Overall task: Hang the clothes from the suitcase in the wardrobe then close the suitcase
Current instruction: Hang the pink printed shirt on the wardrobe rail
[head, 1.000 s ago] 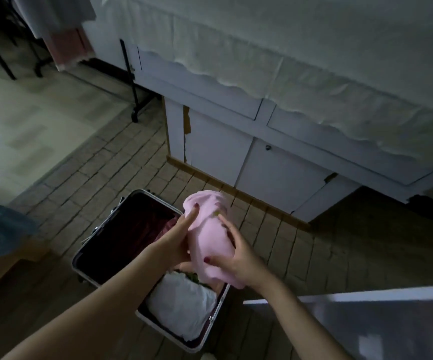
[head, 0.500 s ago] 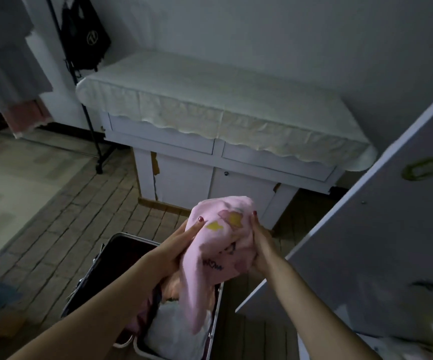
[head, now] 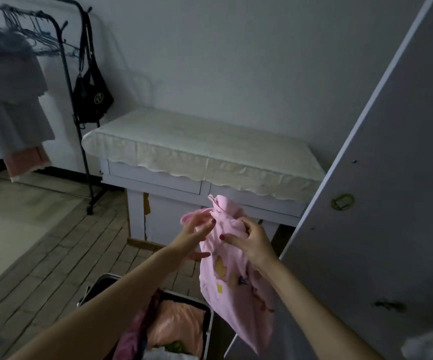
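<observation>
**Pink garment held above the open suitcase**

Pink garment (head: 232, 276), printed with yellow patches, is held in the air above and just right of the open suitcase (head: 210, 331), its bunched top raised in front of the cabinet and its lower part hanging free. The upper folds are gripped by the right hand (head: 251, 241), whose fingers are curled shut around the cloth. The left hand (head: 193, 236) is set against the garment's left edge with its fingers loosely spread and extended; whether cloth is actually pinched there cannot be told.

In the suitcase, a peach-coloured item (head: 177, 331), a dark pink patterned piece (head: 138, 331) and something white at the bottom edge are seen.

A floor (head: 54, 261) of long pale planks is laid beneath, with a lighter, smoother area to the left. Against the plain wall a low white cabinet (head: 168, 188) is placed, covered by a cream scalloped cloth (head: 199, 146). To its left a black clothes rail (head: 75, 105) is stood, hung with wire hangers, pale clothes (head: 10, 105) and a black bag (head: 92, 94). The right side is filled by a grey wardrobe door (head: 381, 203), standing open, with a small green sticker on it.
</observation>
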